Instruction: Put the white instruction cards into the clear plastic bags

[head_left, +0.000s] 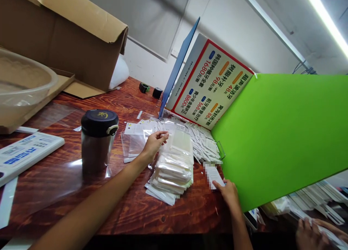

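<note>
My left hand is over the left edge of a stack of clear plastic sleeves, thumb and fingers pressed together. What it pinches, if anything, does not show clearly. A white card, partly blurred out, is between the thumb and fingers of my right hand, low over the table. Many small white cards lie heaped behind the stack, at the foot of the upright boards. Left of the stack lie flat clear sleeves.
A dark-lidded steel cup stands left of my forearm. Beyond it are a white box, a clear basin and a cardboard box. A green board walls off the right, where another person's hand holds plastic packets.
</note>
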`<state>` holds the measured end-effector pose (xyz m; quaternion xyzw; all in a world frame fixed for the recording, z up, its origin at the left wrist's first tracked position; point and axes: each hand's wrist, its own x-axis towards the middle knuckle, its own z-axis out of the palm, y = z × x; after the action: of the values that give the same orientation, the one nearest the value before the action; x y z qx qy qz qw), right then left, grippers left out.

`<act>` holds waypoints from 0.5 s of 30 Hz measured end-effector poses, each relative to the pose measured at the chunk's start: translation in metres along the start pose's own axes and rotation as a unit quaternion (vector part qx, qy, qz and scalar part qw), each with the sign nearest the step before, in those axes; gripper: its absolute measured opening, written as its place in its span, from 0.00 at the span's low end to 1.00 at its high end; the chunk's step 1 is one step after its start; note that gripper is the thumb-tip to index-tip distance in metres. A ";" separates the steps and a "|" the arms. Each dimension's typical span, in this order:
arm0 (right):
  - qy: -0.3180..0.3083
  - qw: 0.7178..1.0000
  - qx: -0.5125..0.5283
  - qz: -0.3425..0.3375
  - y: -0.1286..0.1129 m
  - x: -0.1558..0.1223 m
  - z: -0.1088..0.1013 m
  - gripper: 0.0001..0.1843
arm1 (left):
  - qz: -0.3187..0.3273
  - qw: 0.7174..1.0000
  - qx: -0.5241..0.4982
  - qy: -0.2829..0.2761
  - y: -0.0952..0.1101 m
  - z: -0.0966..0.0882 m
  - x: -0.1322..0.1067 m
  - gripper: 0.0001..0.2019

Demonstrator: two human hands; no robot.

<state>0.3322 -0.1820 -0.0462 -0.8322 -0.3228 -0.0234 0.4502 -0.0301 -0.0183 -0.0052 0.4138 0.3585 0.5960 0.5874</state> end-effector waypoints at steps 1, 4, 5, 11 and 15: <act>-0.015 1.000 0.004 0.007 0.000 0.001 0.000 0.23 | -0.001 1.000 0.005 0.001 0.000 0.000 0.000 0.25; -0.065 0.998 -0.007 0.021 0.003 -0.001 0.000 0.21 | -0.002 1.000 0.012 0.002 0.000 0.001 -0.002 0.24; -0.074 0.997 -0.016 0.021 0.004 -0.002 0.000 0.20 | -0.002 1.000 0.011 0.003 0.000 0.001 -0.002 0.24; -0.089 0.991 -0.101 0.006 0.008 -0.007 0.002 0.18 | 0.012 1.000 0.010 -0.006 0.001 0.001 -0.002 0.24; -0.107 0.984 -0.140 -0.011 0.010 -0.010 0.006 0.22 | 0.009 1.000 0.013 0.004 0.001 0.000 -0.001 0.25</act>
<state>0.3280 -0.1867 -0.0599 -0.8811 -0.3716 0.0157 0.2922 -0.0306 -0.0192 -0.0046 0.4221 0.3651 0.5979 0.5754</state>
